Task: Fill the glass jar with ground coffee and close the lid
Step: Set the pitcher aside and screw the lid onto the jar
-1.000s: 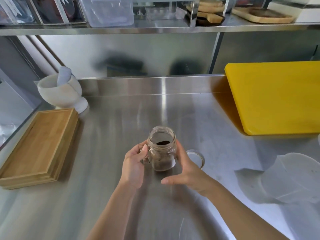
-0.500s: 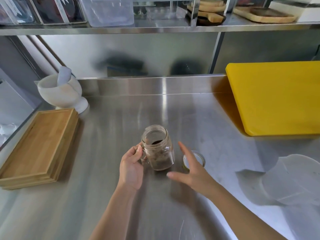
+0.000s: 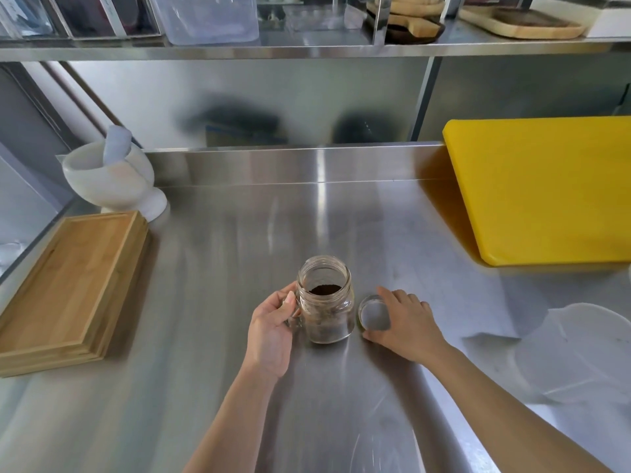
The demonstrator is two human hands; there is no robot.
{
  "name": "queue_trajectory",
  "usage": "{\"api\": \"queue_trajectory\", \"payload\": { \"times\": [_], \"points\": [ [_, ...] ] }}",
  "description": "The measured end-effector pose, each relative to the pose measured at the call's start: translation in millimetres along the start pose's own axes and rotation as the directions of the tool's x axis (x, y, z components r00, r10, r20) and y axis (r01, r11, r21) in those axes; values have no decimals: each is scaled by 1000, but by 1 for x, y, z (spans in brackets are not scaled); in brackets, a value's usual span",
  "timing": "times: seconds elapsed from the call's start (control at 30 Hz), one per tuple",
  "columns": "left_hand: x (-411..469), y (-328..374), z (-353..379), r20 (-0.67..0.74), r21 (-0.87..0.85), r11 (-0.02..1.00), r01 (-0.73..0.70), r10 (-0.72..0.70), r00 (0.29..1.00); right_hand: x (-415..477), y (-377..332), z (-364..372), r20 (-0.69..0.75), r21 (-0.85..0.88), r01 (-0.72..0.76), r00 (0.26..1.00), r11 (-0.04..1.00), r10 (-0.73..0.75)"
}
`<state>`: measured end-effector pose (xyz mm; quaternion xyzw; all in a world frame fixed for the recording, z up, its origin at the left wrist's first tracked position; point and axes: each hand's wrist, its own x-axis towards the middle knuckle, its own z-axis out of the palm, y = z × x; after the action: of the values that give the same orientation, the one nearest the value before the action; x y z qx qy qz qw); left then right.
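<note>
A clear glass jar [image 3: 326, 302] stands upright near the middle of a brushed stainless steel counter [image 3: 211, 268], seen from above and in front. It is squat, with rounded shoulders, a wide threaded neck and a small glass handle on its left side. Its mouth is open. Dark brown ground coffee [image 3: 324, 289] fills most of the jar, the surface showing as a dark patch just below the neck.

The person's left hand [image 3: 271, 331] is closed around the handle, thumb resting against the jar's left side. The right hand [image 3: 406, 322] lies spread over a round silver lid [image 3: 374, 314] that sits flat on the counter just to the right of the jar, fingers curled along the lid's far and right edge, thumb at its near edge. Whether the fingers actually pinch the lid cannot be told. The two hands are apart, one on each side of the jar.

A bamboo board [image 3: 66, 291] lies at the left, with a white stone mortar and pestle [image 3: 112, 174] behind it. A yellow cutting board [image 3: 543, 189] sits at the back right.
</note>
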<state>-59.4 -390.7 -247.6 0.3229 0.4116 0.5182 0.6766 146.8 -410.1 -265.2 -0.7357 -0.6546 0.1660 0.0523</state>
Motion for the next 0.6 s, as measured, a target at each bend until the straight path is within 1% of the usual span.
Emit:
{"api": "queue_trajectory", "payload": {
  "times": [0.07,0.13,0.23,0.33,0.43,0.53,0.6],
  "points": [
    [1,0,0,-6,21,1000,2,-2,1000,3,0,-3,19,21,11,1000,1000,-11],
    [2,1,2,14,63,998,4,-4,1000,5,1,-7,34,108,1,999,994,-5],
    [0,2,4,37,95,995,-16,12,999,9,2,-17,-4,252,-9,1000,968,11],
    [-1,4,6,16,113,994,12,-14,1000,13,-3,-33,-69,381,-24,996,924,54],
    [-2,4,10,23,98,994,54,-56,998,18,-11,-51,-211,572,-19,963,820,170],
    [-2,5,14,37,81,995,58,-61,997,18,-21,-68,-249,759,15,931,651,268],
    [-1,4,17,44,86,995,50,-54,998,14,-28,-73,-261,803,59,930,594,260]
  ]
}}
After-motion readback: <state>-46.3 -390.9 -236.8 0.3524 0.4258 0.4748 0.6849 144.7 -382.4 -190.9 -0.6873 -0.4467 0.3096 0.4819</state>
